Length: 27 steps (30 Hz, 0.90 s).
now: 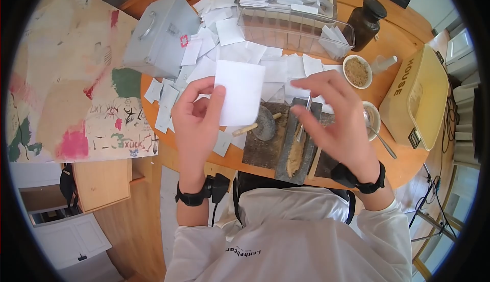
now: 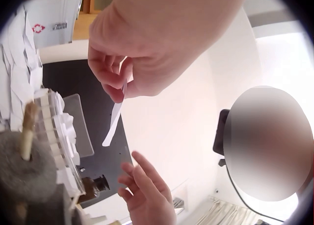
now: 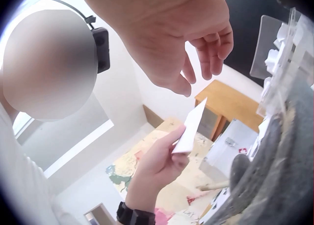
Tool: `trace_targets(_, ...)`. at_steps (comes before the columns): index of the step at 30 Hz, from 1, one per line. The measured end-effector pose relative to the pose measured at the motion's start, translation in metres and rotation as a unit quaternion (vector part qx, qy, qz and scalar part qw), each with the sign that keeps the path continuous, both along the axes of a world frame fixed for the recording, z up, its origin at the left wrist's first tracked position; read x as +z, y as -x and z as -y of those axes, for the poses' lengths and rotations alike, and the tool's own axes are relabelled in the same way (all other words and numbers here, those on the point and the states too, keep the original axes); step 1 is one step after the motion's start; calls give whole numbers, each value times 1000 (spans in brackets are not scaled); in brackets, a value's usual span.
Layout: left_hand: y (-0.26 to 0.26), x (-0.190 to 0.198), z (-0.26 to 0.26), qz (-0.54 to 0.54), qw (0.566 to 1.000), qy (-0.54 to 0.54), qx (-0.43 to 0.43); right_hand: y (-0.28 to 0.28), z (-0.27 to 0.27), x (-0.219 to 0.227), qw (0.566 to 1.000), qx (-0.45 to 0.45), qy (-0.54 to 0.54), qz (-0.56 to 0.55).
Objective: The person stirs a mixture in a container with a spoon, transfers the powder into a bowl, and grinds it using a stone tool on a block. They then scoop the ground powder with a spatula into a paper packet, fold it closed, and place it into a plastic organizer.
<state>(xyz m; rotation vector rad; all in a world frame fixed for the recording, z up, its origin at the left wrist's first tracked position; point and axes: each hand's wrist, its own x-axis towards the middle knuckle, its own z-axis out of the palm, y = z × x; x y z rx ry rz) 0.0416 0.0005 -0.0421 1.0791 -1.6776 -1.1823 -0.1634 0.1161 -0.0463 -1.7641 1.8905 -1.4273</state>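
A folded white paper packet is pinched between the thumb and fingers of my left hand, raised over the near part of the table. My right hand holds nothing, its fingers loosely bent, and it stands to the right of the packet, apart from it. Below it lies a long grey stone grinding trough with light brown powder at its near end. A slim metal utensil rests in the trough, partly behind my right fingers. Left of the trough sits a stone grinding wheel with a wooden handle.
Many white paper packets cover the table's far side. Around them stand a silver box, a clear bin of packets and a dark bottle. At right are a bowl of brown powder, a spoon and a yellow container.
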Motion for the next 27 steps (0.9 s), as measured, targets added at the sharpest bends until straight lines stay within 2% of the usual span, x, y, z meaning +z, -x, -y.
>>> trace_targets(2, 7, 7, -12, -15, 1000, -27, -6, -9, 0, 8, 995, 67, 42, -57)
trace_targets(3, 10, 6, -15, -16, 1000, -25, -6, -11, -1, 11, 995, 67, 43, -58)
trace_targets(4, 11, 4, -18, 26, 991, 124, -31, -13, -2, 13, 996, 59, 36, 54)
trace_targets(5, 12, 3, -20, 67, 959, 271, -55, -13, -3, 13, 985, 51, 27, 165)
trace_targets(6, 11, 11, -22, 115, 930, 343, -69, -7, -3, 5, 963, 59, 25, 263)
trace_targets(7, 9, 9, -20, 113, 930, 342, -69, -1, -4, 7, 963, 58, 24, 261)
trace_targets(9, 7, 4, -18, 92, 879, 446, -140, 8, -8, 11, 940, 129, -69, 309)
trace_targets(10, 8, 7, -28, 108, 913, 378, -108, 15, -10, 8, 958, 181, -72, 211)
trace_targets(11, 8, 10, -28, 108, 913, 378, -109, 12, -11, 11, 958, 180, -73, 212)
trace_targets(13, 10, 12, -27, 102, 833, 517, -168, 1, -14, 20, 959, 209, -117, 148)
trace_targets(17, 3, 9, -42, 144, 823, 519, -180, -5, -19, 23, 962, 162, -139, 169)
trace_targets(21, -4, 5, -53, 166, 796, 553, -182, -3, -22, 17, 943, 185, -201, 190)
trace_targets(23, -6, 3, -57, 167, 784, 570, -177, -3, -23, 15, 941, 218, -206, 156)
trace_targets(27, -8, 1, -60, 191, 777, 566, -197, -10, -30, 17, 964, 187, -169, 77)
